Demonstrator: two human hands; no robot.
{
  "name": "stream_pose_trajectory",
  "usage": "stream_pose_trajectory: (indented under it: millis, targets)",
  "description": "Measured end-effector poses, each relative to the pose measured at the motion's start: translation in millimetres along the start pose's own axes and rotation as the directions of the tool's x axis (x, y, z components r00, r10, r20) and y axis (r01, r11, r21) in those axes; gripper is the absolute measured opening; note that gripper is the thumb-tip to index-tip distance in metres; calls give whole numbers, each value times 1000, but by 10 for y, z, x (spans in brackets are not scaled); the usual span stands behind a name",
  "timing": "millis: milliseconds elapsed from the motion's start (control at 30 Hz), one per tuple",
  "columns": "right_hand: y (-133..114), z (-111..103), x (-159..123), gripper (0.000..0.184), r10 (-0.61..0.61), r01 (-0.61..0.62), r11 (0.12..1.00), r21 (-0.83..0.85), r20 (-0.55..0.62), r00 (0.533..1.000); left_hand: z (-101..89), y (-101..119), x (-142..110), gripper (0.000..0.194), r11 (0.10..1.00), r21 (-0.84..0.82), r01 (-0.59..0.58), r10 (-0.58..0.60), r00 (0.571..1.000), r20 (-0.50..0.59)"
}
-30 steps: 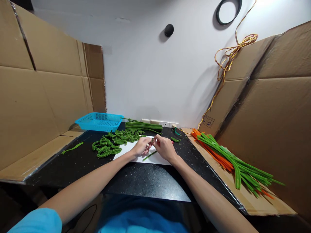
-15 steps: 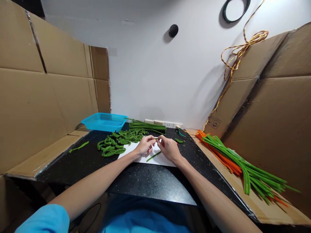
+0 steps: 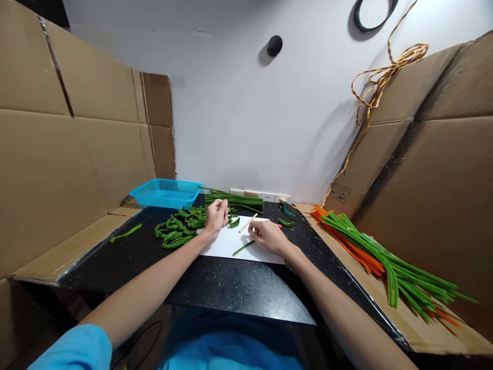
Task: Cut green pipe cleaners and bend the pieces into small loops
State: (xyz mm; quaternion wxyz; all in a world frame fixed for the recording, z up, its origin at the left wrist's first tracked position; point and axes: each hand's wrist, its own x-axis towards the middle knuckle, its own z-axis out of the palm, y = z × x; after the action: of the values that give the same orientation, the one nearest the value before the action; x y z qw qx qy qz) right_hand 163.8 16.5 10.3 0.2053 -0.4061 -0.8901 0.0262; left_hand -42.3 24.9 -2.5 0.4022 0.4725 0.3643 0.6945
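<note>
My left hand (image 3: 216, 218) is raised over the left edge of the white paper (image 3: 221, 247), fingers curled together; whatever they hold is hidden. My right hand (image 3: 269, 236) is closed in a pinch low over the paper, its fingertips beside a thin wooden stick (image 3: 247, 223); I cannot tell what is between them. A straight green fuzzy stem (image 3: 242, 248) lies on the paper, one end reaching to my right hand. Near my left hand rests a small curved green piece (image 3: 234, 223). A heap of looped green fuzzy stems (image 3: 175, 234) lies left of the paper.
A blue basket (image 3: 165, 194) stands at the back left, beside a bundle of straight green stems (image 3: 239, 200). Green stems (image 3: 370, 249) and orange stems (image 3: 350, 249) lie on cardboard at right. Cardboard walls (image 3: 77, 169) flank the black table (image 3: 239, 288).
My hands were together over the paper and are now apart. The left has moved left and up; the right has shifted slightly down. The wooden stick and curved green piece now show between them.
</note>
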Motion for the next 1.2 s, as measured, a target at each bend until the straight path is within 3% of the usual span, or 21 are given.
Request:
stream_pose_trajectory:
  millis: [100,200,300,400,567,633,733,933,1000,1133,1200]
  targets:
    - [48,-19,-11,11,-39,38,999,17,74,996,-108,78,66,26,997,-70,35,-44,990,-135]
    - [74,-13,-20,17,-76,66,994,86,128,989,-137,122,73,22,989,-74,126,-139,971,-194]
    - [73,22,-18,27,-158,134,978,160,149,976,-81,133,20,26,979,-22,204,-205,969,-137]
    - [56,69,-9,33,-203,185,968,172,98,974,-1,135,-50,27,974,3,228,-227,972,-68]
    - [48,107,7,27,-189,183,978,95,52,981,22,144,-74,54,978,-42,207,-210,972,-107]
    - [65,108,11,24,-184,182,982,46,28,983,-7,137,-52,46,978,-40,206,-209,971,-114]
    - [118,103,16,24,-137,137,990,-34,-19,990,-45,107,-23,23,981,-44,188,-192,976,-107]
    - [350,63,118,29,49,-59,996,-64,-155,987,-17,51,-16,39,984,-52,169,-172,984,-57]
    - [461,51,221,34,108,-117,991,-69,-129,986,9,25,-24,36,984,-13,180,-180,984,-14]
    - [680,73,520,42,222,-224,967,-118,-30,974,43,-47,-88,27,965,196,176,-199,974,105]
    - [760,112,669,41,251,-248,960,-130,4,968,49,-66,-154,27,920,389,41,-135,966,219]
